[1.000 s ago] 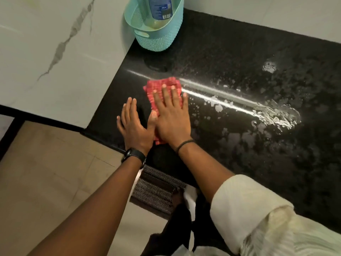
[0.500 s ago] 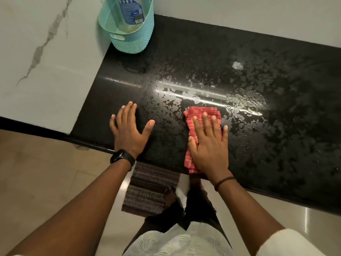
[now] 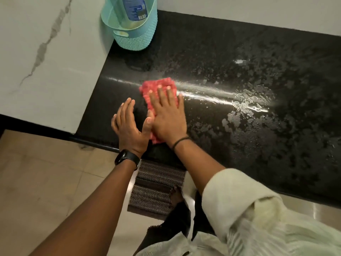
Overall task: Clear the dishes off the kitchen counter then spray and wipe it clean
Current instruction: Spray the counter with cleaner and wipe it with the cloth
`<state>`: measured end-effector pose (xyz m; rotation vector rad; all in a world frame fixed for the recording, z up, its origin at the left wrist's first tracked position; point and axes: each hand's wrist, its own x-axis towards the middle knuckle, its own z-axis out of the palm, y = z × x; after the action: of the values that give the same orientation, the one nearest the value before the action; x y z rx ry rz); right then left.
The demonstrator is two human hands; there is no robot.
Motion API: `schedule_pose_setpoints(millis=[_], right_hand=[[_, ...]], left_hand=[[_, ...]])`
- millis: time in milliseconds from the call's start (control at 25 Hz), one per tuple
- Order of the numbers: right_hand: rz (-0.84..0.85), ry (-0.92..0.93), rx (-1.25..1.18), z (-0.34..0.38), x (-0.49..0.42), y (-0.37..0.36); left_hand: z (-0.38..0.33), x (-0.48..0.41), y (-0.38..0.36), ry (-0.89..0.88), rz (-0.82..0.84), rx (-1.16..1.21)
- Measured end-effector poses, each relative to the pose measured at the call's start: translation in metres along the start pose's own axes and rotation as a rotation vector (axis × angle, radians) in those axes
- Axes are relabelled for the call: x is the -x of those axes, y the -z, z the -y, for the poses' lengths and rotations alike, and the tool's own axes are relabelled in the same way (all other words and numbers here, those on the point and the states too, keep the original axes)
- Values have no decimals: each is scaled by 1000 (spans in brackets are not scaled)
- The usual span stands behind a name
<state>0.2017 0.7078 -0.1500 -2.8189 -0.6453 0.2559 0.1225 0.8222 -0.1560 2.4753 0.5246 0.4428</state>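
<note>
The black speckled bench [image 3: 230, 58] fills the upper right and centre of the frame, its surface wet with patches of foam and droplets. A bright streak of liquid [image 3: 217, 92] runs across it from the middle of the frame toward the right.

The right hand [image 3: 168, 115] lies flat, palm down, on a red cloth [image 3: 156, 85] near the middle of the frame, close to the bench's front edge. Its fingers [image 3: 170, 93] are straight and spread a little, pressing the cloth onto the bench rather than curling around it; the cloth sticks out beyond the fingertips and below the heel of the hand. A thin dark band circles the right wrist, and a pale rolled sleeve [image 3: 239, 191] covers the forearm at lower right.

The left hand [image 3: 129, 124] rests flat on the bare bench just to the left of the cloth, fingers together and extended, holding nothing; its thumb touches the right hand's thumb side. A black watch [image 3: 127, 158] sits on that wrist.

In the upper centre, at the bench's far left corner, stands a teal basket [image 3: 135, 38] holding a bottle with a blue label [image 3: 133, 10] (only its lower part is in frame). White marbled wall [image 3: 46, 52] fills the upper left. Below the bench edge, a dark patterned mat [image 3: 155, 187] lies on the beige floor [image 3: 36, 182].
</note>
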Motion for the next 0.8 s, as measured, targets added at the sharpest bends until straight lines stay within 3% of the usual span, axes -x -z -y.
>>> schedule_pose_setpoints(millis=[200, 400, 560, 800], right_hand=[[7, 60, -3, -20, 122, -14], [-44, -214, 75, -139, 187, 16], [-73, -404, 60, -185, 163, 37], [-94, -464, 37, -204, 57, 55]], left_hand=[[11, -2, 3, 11, -47, 43], [-26, 8, -3, -188, 180, -105], [-81, -12, -35, -269, 255, -125], [-85, -47, -68, -189, 285, -131]])
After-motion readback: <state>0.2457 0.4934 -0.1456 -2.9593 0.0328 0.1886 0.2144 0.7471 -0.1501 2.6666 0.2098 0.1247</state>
